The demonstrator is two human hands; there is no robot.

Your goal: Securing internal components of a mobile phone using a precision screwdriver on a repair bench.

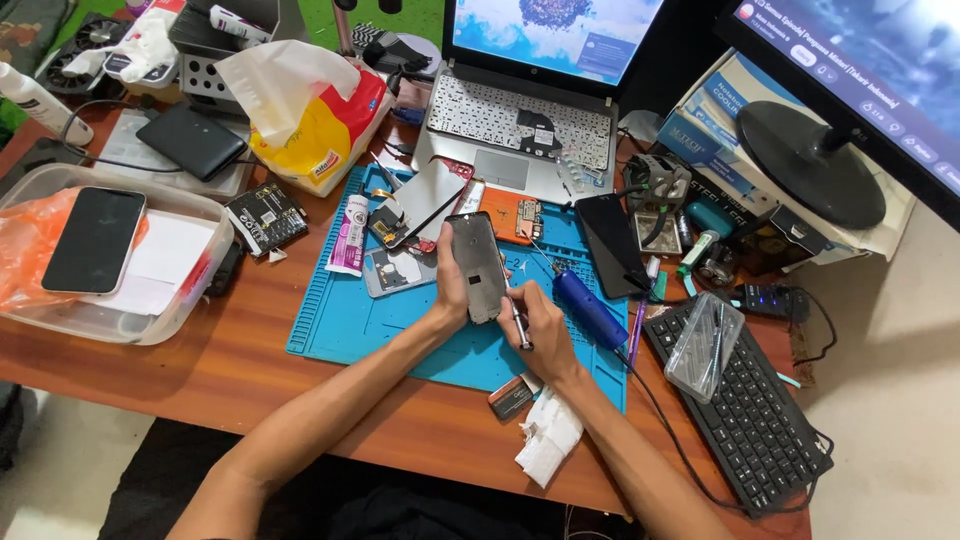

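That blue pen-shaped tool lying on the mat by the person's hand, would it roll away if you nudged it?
Probably. The blue tool looks round-bodied and lies flat on the blue mat, so a sideways push could roll it. Its cable trailing off the desk would likely drag and check it. The mat looks rubbery, which may slow it further.

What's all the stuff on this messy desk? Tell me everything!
phone frame: one, dark, held up over the mat
small tool: one, metal, in right hand
mat: one, blue, desk centre
electric screwdriver: one, blue, mat's right edge
laptop: one, silver, behind mat
keyboard: one, black, right
black phone: one, in clear tub, left
tissue pack: one, yellow-red, back
left hand: fingers gripping frame
right hand: fingers pinching tool
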